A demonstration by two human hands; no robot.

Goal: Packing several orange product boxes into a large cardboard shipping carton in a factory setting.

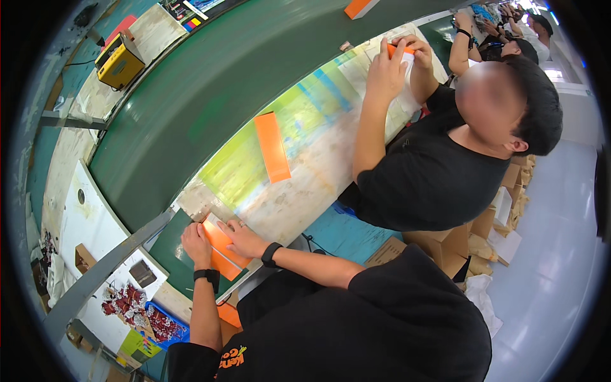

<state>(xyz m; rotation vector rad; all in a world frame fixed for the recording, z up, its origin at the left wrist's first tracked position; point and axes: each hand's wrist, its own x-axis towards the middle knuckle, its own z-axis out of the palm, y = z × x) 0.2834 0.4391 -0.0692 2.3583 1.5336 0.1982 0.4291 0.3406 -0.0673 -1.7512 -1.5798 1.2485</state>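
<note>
An orange and white box [219, 240] lies at the near end of the bench, between my two hands. My left hand [196, 244] grips its left side with curled fingers. From the right, my right hand [245, 240] holds its upper side with fingers bent over the edge. Just below, an orange panel [224, 267] is split off by a pale line; whether it is a second box or part of the same one I cannot tell. Farther up the bench lies another flat orange box [272, 148], touched by nobody.
A co-worker [445, 153] at the right holds a small orange and white box [402, 54]. Beyond the bench runs a green conveyor belt [210, 108], with an orange box [360, 7] on it. A grey metal bar [114, 270] crosses at left, near a blue tray [168, 325]. Cartons [445, 248] stand at right.
</note>
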